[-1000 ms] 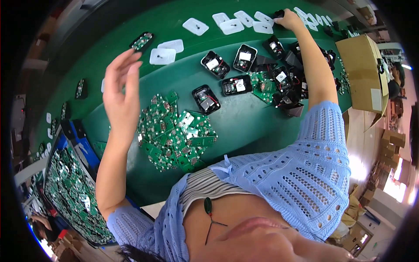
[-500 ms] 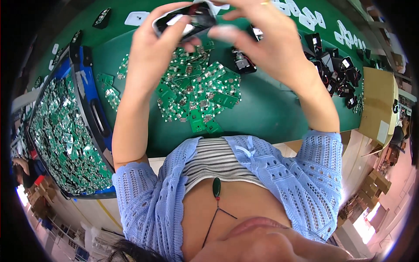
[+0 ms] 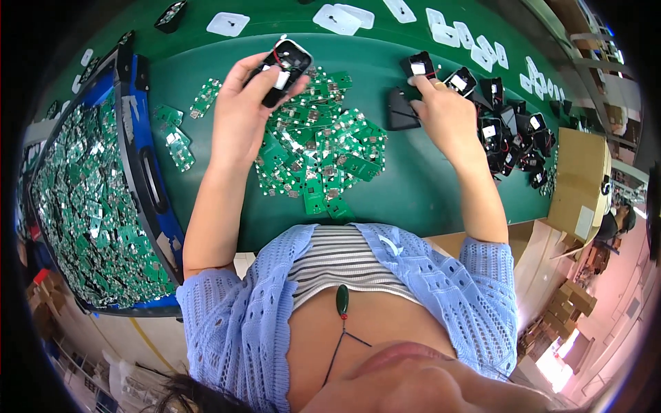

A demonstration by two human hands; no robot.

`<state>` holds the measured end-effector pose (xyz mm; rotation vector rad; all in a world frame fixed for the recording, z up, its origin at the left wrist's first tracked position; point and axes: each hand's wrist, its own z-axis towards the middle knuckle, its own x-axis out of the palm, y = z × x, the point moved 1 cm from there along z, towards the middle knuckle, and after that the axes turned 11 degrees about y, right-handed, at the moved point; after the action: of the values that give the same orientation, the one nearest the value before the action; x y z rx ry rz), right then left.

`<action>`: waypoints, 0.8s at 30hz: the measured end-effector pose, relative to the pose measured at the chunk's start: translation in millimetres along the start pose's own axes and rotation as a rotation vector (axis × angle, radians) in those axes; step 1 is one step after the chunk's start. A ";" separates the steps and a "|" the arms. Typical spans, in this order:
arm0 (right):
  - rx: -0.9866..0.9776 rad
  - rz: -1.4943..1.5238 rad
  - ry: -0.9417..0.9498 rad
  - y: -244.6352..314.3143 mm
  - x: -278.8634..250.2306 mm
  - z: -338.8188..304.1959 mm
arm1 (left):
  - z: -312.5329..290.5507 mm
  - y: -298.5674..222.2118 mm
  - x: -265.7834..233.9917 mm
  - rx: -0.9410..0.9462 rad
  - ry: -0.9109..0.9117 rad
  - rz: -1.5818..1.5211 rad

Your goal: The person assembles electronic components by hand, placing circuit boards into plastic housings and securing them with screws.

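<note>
Up at the far left of the middle, my left hand (image 3: 241,103) is closed around a black plastic housing (image 3: 288,58). Its open side faces up and shows a red wire and a white block inside. My right hand (image 3: 444,113) is over to the right, thumb and forefinger bent at the edge of a plain-backed black housing (image 3: 401,110) that looks tilted. Just beyond the forefinger lies a second housing (image 3: 418,63) with a white block. Between my hands spreads a loose heap of green circuit boards (image 3: 323,144).
A blue crate (image 3: 148,172) packed with circuit boards stands at the left. More black housings (image 3: 509,131) are piled on the right beside a cardboard box (image 3: 578,182). White plastic covers (image 3: 337,19) lie along the far side of the green table (image 3: 427,189).
My hands have moved apart. The left has lowered slightly with its housing, now turned to show its open inside. The right has gone from beside it to the housings on the right.
</note>
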<state>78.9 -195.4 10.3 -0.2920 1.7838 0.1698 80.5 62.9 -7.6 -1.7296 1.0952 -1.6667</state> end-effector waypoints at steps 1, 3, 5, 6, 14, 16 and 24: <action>-0.011 -0.071 -0.086 0.7 -0.4 -1.4 | -0.8 1.7 2.0 0.004 0.001 0.039; 0.006 -0.111 -0.161 8.8 -9.8 0.8 | -1.3 5.5 5.3 -0.011 -0.005 0.120; -0.101 0.024 -0.257 20.7 -12.7 10.3 | -1.3 4.5 7.2 -0.030 -0.001 0.140; -0.201 0.160 -0.351 27.3 -13.1 15.1 | -1.8 3.2 6.6 -0.020 -0.011 0.162; -0.573 0.245 -0.098 42.0 13.4 52.6 | -1.9 -3.8 2.2 0.051 -0.040 0.104; -0.595 0.282 -0.151 40.5 13.6 51.4 | -3.9 -3.4 3.3 0.053 -0.037 0.105; -0.157 1.290 -0.317 33.2 -8.8 17.2 | -11.3 0.3 12.7 0.018 0.020 0.119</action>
<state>87.3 -158.1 13.5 0.7826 1.3947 1.1895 68.5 54.4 0.9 -1.6072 1.1648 -1.6187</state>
